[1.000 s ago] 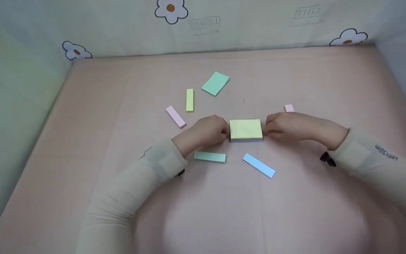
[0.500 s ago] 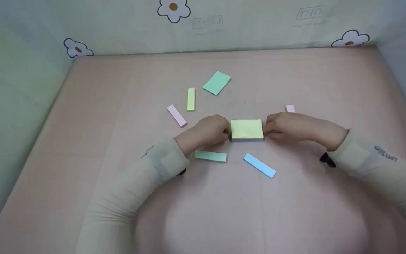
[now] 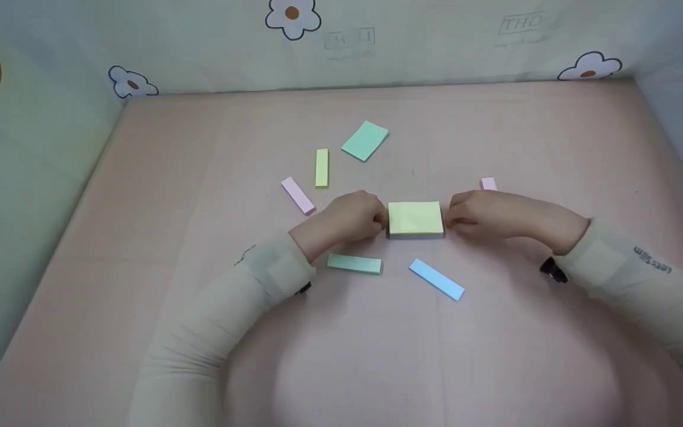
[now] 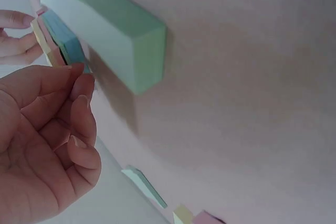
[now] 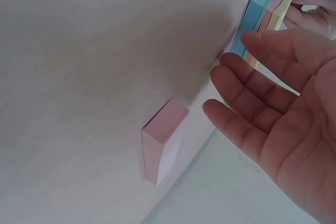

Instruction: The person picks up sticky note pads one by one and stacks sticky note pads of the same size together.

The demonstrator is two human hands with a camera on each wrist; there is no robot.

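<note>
Sleeves (image 3: 199, 332): pale, long, reaching in from 7 and 4 o'clock; lettering on the right one.
Worktop (image 3: 341, 367): pinkish, faint crease towards 6 o'clock. Clock hub is the note stack.
Blue strip pad (image 3: 436, 279): flat, slanted, between 5 and 6 o'clock.
Green strip pad (image 3: 354, 264): 8 o'clock, below the left hand, lying nearly crosswise.
Note stack (image 3: 415, 218): flat on the worktop between the hands; yellow on top, pink and green within, blue at the base.
Left hand (image 3: 344, 216): 9 o'clock, just beside the stack; fingers curled, thumb and index close together. Cannot tell whether it grips the edge.
Right hand (image 3: 490, 214): 3 o'clock, fingers relaxed and spread, holding nothing; tips just beside the stack, contact unclear.
Pink pads: one (image 3: 298, 196) between 9 and 10 o'clock; another (image 3: 488, 184) at 2, partly behind the right hand.
Yellow strip pad (image 3: 322, 168): 10 o'clock, pointing away.
Green note pad (image 3: 365, 141): 11 o'clock, turned askew.
Back wall (image 3: 436, 50): pale, printed with flowers.
</note>
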